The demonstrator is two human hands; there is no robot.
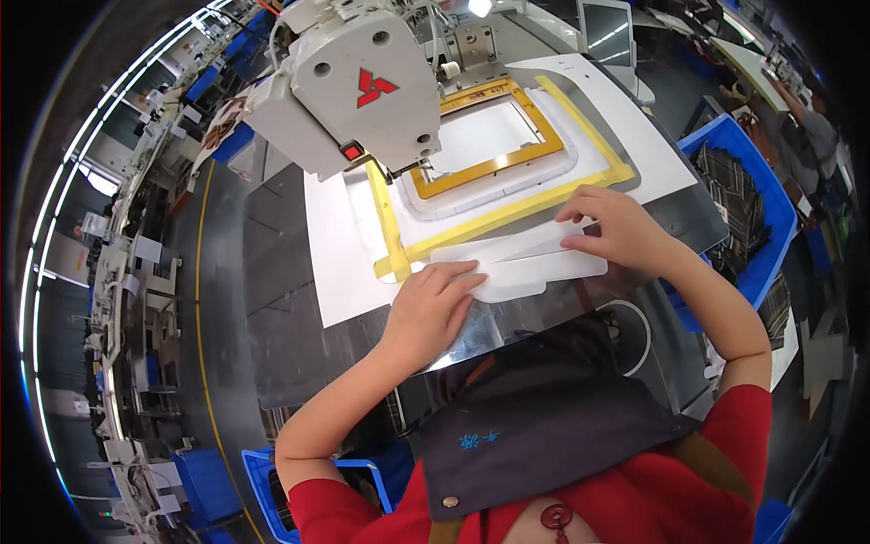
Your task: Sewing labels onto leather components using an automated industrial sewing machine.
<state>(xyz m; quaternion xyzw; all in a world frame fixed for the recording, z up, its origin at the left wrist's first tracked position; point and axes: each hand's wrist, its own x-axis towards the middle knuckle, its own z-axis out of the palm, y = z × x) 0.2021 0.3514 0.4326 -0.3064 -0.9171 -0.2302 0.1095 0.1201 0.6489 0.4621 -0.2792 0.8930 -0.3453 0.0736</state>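
Observation:
My left hand (431, 310) rests with loosely bent fingers on the left part of two overlapping white sheet strips (535, 272) near the table's front. My right hand (623, 234) is at their right end, its thumb and fingers apart, fingertips at the upper edge. Just beyond the strips lies a rectangular border of yellow tape (507, 213) on a white board (335, 290). Inside it sits a yellow rectangular frame (489, 169) over a white backing, partly under the head of a white machine (362, 118), which has a red logo and red button.
A dark metal tabletop (281, 272) surrounds the board. Blue bins (781, 249) with plaid fabric stand at the right; another blue bin (367, 467) is below left. A co-worker (807, 145) is at far right. An aisle with a yellow line and rows of machines (149, 299) runs along the left.

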